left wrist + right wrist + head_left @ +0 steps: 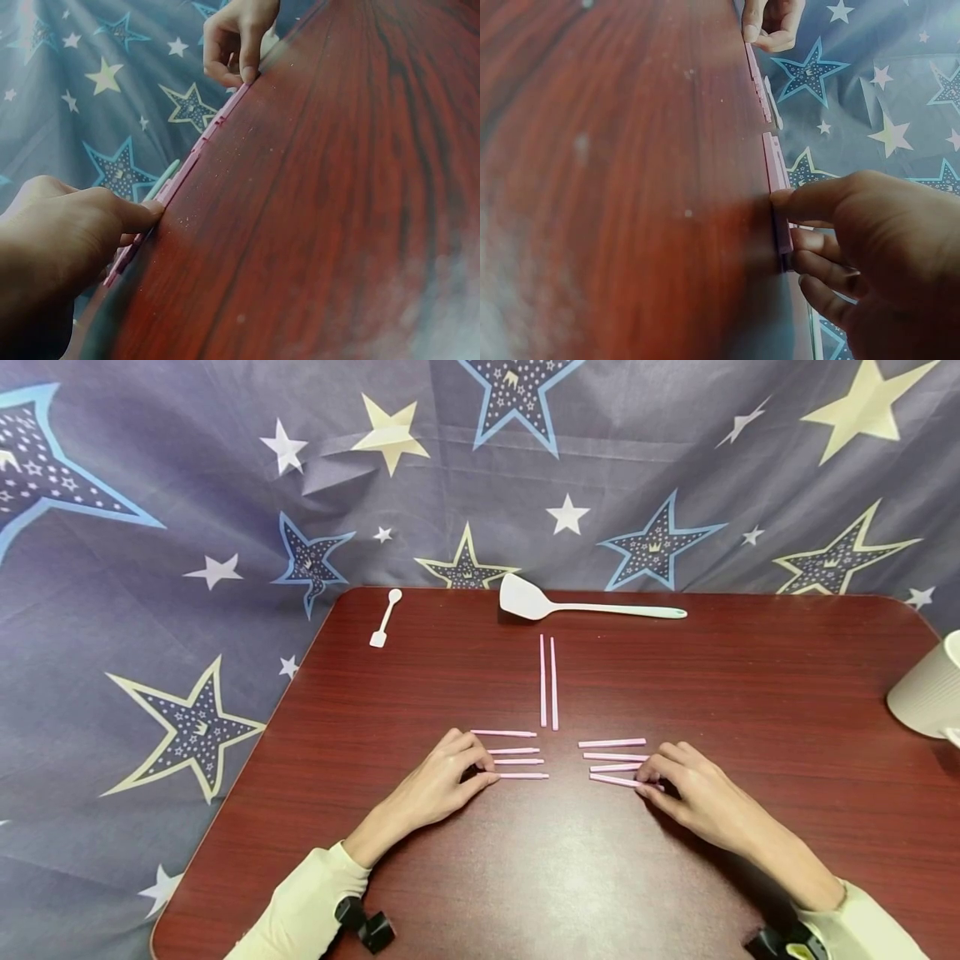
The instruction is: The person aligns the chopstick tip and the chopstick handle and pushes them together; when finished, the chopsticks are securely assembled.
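Several thin pink sticks (517, 762) lie roughly parallel on the table, left of centre, narrower at their right tips. My left hand (442, 777) holds their left ends, the thumb against the nearest stick (525, 776) and the curled fingers over those behind. A second group of pink sticks (611, 743) fans slightly at right of centre. My right hand (693, 793) pinches the right end of its nearest stick (611, 779), fingertips overlapping the others. In the right wrist view, the thumb presses the side of a pink stick (776, 169) with the fingers opposite.
Two more pink sticks (548, 681) lie lengthwise behind the groups. A white spatula (525, 600) and a small white double-ended scoop (386, 619) rest near the back edge of the table (420, 668). A ribbed white mug (926, 689) stands at far right. A star-patterned cloth (225, 468) hangs behind.
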`<state>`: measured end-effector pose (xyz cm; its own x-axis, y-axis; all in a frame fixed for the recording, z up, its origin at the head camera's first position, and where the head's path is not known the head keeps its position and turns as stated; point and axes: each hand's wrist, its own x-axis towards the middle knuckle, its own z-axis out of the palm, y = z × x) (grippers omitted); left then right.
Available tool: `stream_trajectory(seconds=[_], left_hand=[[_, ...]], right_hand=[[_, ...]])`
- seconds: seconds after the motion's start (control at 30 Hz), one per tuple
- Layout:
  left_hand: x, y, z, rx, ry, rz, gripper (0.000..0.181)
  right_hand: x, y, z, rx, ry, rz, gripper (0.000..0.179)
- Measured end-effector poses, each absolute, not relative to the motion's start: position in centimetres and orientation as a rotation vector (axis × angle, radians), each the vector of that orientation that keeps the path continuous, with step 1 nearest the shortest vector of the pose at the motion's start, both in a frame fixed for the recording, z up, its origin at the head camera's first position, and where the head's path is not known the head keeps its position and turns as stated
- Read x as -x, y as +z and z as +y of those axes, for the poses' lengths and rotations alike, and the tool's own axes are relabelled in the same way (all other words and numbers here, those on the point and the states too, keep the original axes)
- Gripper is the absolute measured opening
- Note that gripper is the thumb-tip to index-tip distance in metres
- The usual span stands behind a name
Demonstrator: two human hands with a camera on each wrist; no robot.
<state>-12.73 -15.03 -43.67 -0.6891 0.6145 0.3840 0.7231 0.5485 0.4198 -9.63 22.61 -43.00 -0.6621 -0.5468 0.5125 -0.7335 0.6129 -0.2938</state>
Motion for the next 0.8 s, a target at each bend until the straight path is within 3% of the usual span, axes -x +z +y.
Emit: stream_trajectory(seconds=[0.47, 0.63, 0.8], left_hand=[[12.6, -43.3, -15.0, 1.171, -0.813, -2.510, 0.011], [12.5, -42.8, -15.1, 1.217, -0.790, -2.437, 0.009], [12.4, -41.8, -15.0, 1.238, -0.752, -2.406, 0.006]], right_hand=[[9.5, -42.7, 22.6, -1.056, 0.715, -2.461, 0.027], [9.4, -42.2, 22.6, -1.051, 0.720, -2.443, 0.009], [9.4, -41.7, 22.5, -1.041, 0.713, -2.398, 0.045]])
